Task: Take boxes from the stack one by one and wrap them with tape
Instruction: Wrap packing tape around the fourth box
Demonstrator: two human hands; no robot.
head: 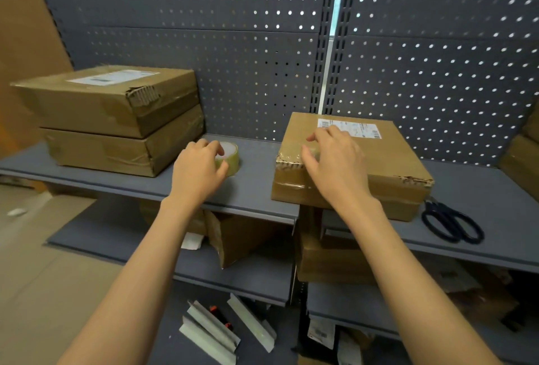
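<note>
Grey shelf [250,189], pegboard behind. Box [379,166] right of centre; stack [110,119] at left. L hand [198,169] grips tape [230,157]. R hand [335,160], fingers spread, presses box top. Advise: steady box, find tape end first.

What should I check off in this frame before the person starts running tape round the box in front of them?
1. Left hand grips tape roll: ok.
2. Right hand rests on box: ok.
3. Box flat on shelf: ok.
4. Scissors beside box: ok.
5. Free tape end found: cannot tell.
6. Stack of two boxes remains at left: ok.
</note>
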